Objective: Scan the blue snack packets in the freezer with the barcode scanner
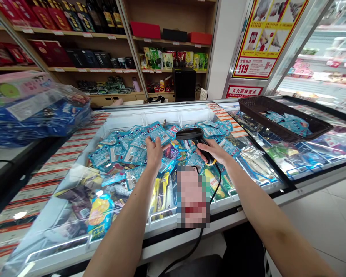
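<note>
My right hand (212,151) is wrapped round the handle of a black barcode scanner (190,133), whose head points left. A black cable runs from its grip down towards me. My left hand (154,151) pinches the lower edge of a blue packet (158,130) just left of the scanner head. Below both hands, many similar blue packets (132,155) lie scattered over the glass top of a chest freezer (75,184). A flat, blurred-out pinkish object (192,196) rests near the front edge, between my forearms.
A dark basket (253,111) with several blue packets stands on the right. At left is a plastic-wrapped stack of boxes (37,107). Shelves (98,35) with bottles and boxes line the back, beside a black speaker-like box (184,84). The scanner cable (187,254) hangs over the front edge.
</note>
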The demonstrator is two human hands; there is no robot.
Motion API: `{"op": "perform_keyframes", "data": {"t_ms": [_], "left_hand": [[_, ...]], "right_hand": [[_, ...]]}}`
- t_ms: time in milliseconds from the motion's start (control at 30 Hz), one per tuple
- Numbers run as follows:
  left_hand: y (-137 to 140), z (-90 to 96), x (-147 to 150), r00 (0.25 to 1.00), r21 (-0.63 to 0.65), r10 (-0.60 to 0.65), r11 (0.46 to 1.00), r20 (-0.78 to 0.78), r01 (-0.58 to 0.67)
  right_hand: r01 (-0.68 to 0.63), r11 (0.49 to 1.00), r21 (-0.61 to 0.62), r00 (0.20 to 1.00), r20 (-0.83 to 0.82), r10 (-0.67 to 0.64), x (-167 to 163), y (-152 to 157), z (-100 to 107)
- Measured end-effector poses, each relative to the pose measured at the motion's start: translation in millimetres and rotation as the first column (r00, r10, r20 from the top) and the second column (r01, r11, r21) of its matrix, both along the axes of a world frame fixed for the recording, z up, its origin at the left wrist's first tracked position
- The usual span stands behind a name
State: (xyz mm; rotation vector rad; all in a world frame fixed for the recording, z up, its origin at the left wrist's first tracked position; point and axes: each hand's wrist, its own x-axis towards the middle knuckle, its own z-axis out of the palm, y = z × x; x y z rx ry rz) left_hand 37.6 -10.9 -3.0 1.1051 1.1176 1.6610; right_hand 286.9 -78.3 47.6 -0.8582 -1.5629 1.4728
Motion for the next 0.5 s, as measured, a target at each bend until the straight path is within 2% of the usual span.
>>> {"op": "perform_keyframes", "data": {"t_ms": [100,300,500], "left_hand": [[0.2,0.4,0.7,1.0,0.0,0.021,1.0,0.014,-0.021],[-3.8,1.8,1.0,0.999,0.004,0.042,0.999,-0.014,-0.042],[-10.4,24.3,2.2,0.996,0.12,0.083,0.99,-0.027,-0.08]], "right_hand": [[0.008,1.0,-0.003,1.0,-0.002,-0.008,-0.4,0.2,-0.3],[0.103,0.994,-0.022,0.994,-0.034,-0.104,-0.8,2.9,-2.2],[0.151,0.987,-0.056,0.985,-0.079,-0.155,1.0,4.3,-1.7]]}}
